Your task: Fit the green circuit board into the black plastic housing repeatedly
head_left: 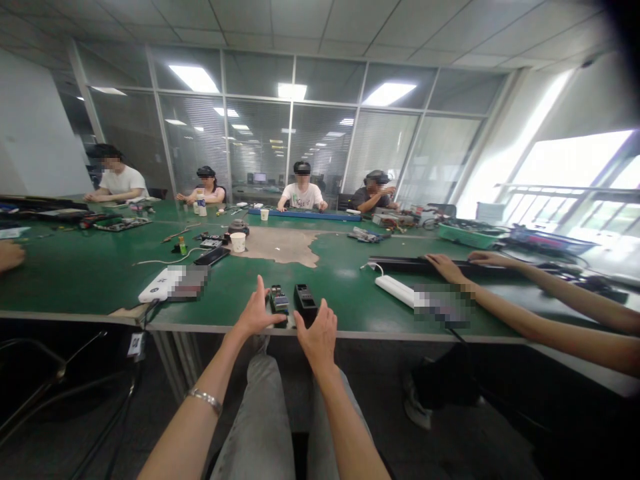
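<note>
My left hand (254,313) is at the table's front edge with thumb and fingers spread. It is beside a small module with a bare circuit board (279,298); whether a fingertip touches it I cannot tell. My right hand (319,335) is open too, its fingers apart around the near end of a black plastic housing (305,300) with square openings on top. The module and the housing lie side by side on the green table, a narrow gap between them. Neither hand visibly grips anything.
On the green tabletop (240,280), a white power bank (156,285) is left and a white power strip (395,291) right. A paper cup (238,241) stands on a bare brown patch. A co-worker's arms (500,300) reach in from the right; several people sit opposite.
</note>
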### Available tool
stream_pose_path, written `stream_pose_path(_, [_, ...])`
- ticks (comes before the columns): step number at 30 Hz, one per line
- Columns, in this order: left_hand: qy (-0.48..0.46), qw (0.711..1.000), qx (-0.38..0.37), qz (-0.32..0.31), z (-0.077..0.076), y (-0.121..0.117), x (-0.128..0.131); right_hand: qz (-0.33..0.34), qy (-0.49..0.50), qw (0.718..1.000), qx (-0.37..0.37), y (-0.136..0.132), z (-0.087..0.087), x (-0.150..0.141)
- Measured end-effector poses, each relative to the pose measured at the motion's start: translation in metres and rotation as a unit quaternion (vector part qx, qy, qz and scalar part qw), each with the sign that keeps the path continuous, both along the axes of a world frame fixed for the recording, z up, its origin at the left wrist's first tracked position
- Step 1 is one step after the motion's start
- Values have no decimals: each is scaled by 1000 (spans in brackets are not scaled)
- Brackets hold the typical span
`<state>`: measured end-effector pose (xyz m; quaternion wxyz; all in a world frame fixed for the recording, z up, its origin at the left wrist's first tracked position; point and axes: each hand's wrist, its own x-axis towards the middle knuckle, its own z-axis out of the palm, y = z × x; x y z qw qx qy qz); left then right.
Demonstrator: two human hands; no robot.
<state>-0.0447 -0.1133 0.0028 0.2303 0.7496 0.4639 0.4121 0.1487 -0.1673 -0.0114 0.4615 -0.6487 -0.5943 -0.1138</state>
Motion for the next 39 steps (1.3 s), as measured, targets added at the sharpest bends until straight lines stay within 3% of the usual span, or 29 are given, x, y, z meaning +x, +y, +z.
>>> stream_pose_path(4, [41,999,-24,-4,10,7,-8,0,-2,1000,8,2,-1,2])
stream_pose_path(9, [167,984,66,-10,20,12,-9,2,13,1000,12,3,1,2])
stream_pose_path(16, [107,993,50,-4,2,7,-8,35,34,999,-10,4,1,6])
stream_pose_path(26, [87,995,52,-6,9,-2,-7,55,116,991,-30,6,24,6])
stream_pose_path(33, [68,996,65,-11,8,-4,-8,76,190,978,-34,2,53,-27])
stream_pose_path(39, [54,995,80,-11,7,-3,-9,86,170,981,-30,0,60,-55])
